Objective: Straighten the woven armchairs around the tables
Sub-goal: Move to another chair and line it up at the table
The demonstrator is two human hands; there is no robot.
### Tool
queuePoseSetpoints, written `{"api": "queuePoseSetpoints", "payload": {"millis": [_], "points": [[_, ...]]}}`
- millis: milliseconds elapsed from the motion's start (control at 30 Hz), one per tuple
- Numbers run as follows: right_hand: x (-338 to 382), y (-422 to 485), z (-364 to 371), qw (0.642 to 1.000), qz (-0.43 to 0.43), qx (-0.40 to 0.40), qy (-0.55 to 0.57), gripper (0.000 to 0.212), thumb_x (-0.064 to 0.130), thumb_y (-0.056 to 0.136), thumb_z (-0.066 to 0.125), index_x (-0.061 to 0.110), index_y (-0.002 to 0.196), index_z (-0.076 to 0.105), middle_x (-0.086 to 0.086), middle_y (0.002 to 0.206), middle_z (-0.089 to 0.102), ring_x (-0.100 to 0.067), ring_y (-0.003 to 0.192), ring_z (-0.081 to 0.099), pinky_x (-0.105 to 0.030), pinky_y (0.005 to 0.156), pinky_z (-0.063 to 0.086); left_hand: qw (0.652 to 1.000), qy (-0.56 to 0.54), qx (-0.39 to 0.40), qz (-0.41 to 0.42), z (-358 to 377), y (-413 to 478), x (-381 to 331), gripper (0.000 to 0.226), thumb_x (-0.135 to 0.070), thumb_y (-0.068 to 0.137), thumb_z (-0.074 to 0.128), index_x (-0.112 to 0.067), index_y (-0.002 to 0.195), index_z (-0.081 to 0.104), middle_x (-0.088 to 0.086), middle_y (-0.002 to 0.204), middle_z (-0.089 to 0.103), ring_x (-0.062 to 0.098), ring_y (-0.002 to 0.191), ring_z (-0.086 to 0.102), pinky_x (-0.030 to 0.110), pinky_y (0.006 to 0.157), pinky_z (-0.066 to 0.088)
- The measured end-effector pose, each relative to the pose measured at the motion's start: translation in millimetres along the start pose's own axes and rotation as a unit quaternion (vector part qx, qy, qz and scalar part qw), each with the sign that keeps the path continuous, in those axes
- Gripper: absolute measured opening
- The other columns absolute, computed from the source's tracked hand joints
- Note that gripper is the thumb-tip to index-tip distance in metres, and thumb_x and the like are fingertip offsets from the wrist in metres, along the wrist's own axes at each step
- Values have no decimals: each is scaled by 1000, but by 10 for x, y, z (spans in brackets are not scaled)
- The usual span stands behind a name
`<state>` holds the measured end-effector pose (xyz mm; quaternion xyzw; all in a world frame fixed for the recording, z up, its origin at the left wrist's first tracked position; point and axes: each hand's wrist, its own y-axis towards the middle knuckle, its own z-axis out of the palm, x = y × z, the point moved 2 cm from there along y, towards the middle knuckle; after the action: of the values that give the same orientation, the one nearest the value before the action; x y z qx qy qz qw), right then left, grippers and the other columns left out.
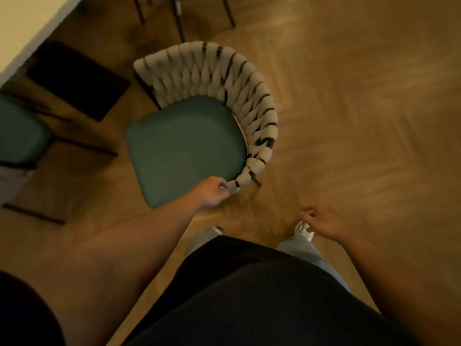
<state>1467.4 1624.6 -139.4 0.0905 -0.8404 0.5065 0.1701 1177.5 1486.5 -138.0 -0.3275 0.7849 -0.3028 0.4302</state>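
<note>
Wood floor [349, 96], one table [22, 28], one woven armchair [199, 113], two hands [213, 192] [321, 223]

The floor [349, 108] is warm brown wood, its planks laid at angles, under dim amber light. A pale tabletop [30, 23] cuts across the upper left corner. Below the tabletop lies a dark square base [77, 81]. To the tabletop's right, thin black legs [179, 18] stand on the wood.

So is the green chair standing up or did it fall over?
Standing up. The woven armchair has its green seat facing up, with the back curving around it. The left hand grips its arm end.
</note>
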Motion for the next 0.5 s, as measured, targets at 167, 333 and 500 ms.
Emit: {"api": "queuePoseSetpoints", "payload": {"millis": [167,333,500], "points": [[-34,526,-912,992,-37,49,-109,41,30,97,58,9,132,58,-10,102,71,-27,85,71,-40,80,57,985,-124,-61,-103,615,-54,-206,32,-24,97,56,-12,127,60,10,126,63,29,106,65,34,79,52],[132,768,-1458,976,-38,93,-193,38,21,99,56,5,133,56,-10,104,66,-34,89,70,-43,77,56,943,-273,-80,-173,1165,-115,-576,28,-21,96,55,-15,122,60,4,100,63,21,82,64,28,59,50],[709,1184,-1674,959,-40,122,-251,41,22,100,55,6,137,54,-15,109,66,-33,90,67,-39,73,51,893,-384,-129,-197,1229,102,-723,25,-16,96,53,-11,120,59,3,81,59,20,74,59,26,55,46]]}}
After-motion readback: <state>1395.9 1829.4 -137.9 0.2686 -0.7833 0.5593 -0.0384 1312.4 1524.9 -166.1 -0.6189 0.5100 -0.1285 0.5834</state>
